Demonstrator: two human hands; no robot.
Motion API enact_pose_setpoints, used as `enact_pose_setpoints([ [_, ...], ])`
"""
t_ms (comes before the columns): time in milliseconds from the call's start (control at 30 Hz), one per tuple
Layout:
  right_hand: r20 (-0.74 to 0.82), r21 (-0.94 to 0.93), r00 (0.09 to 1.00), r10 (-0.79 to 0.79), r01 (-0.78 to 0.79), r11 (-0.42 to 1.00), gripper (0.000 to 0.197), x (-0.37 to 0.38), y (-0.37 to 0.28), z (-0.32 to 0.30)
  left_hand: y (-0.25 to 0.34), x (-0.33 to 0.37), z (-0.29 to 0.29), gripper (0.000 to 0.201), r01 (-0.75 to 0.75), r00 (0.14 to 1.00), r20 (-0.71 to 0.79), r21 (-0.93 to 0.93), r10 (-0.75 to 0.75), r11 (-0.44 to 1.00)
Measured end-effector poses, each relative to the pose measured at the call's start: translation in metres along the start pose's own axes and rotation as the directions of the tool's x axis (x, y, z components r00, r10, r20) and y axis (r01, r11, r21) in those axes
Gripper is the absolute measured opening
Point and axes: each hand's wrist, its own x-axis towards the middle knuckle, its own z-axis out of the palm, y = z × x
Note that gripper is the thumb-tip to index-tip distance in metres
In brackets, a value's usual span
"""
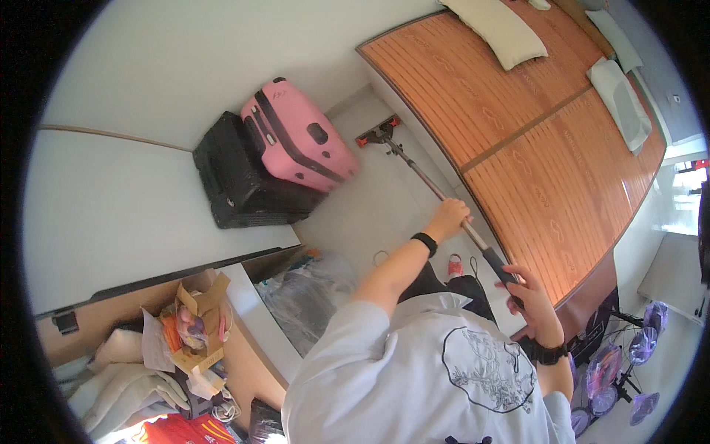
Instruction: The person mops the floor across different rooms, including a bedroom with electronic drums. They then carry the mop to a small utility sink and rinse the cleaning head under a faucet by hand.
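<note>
A mop [429, 181] with a metal pole slants from my body toward the far wall. Its flat dark head with red ends [379, 133] rests on the pale floor, between the suitcases and the bed. My left hand [448, 219] is wrapped round the middle of the pole, a black band on its wrist. Lower down, my right hand [531, 296] grips the black handle [501, 268] near its end; some of its fingers are lifted or loosely curled. A dark watch or band sits on the right wrist.
A pink suitcase [299, 133] leans against a black suitcase [248, 177] by the wall. The bed [510, 111] with a woven-looking brown top borders the right. Plastic-wrapped goods [307, 296] and an opened cardboard box [200, 355] crowd the left. Purple-wrapped items [606, 370] stand lower right.
</note>
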Motion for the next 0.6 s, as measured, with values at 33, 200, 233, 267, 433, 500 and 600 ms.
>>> enact_pose_setpoints([
  [33,-0.1,-0.025,0.995,-0.004,0.002,1.0,0.033,0.002,0.009,-0.008,0.001,-0.003,0.008,0.02,0.006,1.0,0.006,0.002,-0.006,1.0],
  [200,-0.252,-0.339,0.968,-0.022,-0.067,0.938,0.04,0.026,0.085,-0.052,0.005,-0.01,0.053,0.014,-0.068,0.888,0.458,0.063,0.031,0.996],
  [233,-0.212,-0.422,0.973,-0.093,-0.005,0.907,0.041,0.032,0.087,-0.051,0.01,-0.017,0.061,0.006,-0.052,0.903,0.429,0.121,-0.004,0.991],
  [267,-0.213,-0.418,0.973,-0.085,-0.012,0.908,0.041,0.039,0.087,-0.051,0.004,-0.02,0.065,0.006,-0.048,0.901,0.435,0.116,-0.007,0.992],
  [433,-0.155,-0.34,0.988,0.0,-0.054,0.939,0.042,0.09,0.066,-0.014,-0.049,-0.034,0.051,0.008,0.079,0.872,0.451,0.258,-0.193,0.963],
  [500,-0.126,-0.366,0.99,-0.069,0.018,0.93,0.041,0.118,0.053,0.007,-0.083,-0.027,0.031,0.012,0.168,0.877,0.4,0.262,-0.266,0.95],
  [600,-0.123,-0.409,0.979,-0.163,0.1,0.907,0.04,0.175,0.067,0.027,-0.121,-0.026,0.017,0.016,0.198,0.868,0.399,0.266,-0.295,0.943],
])
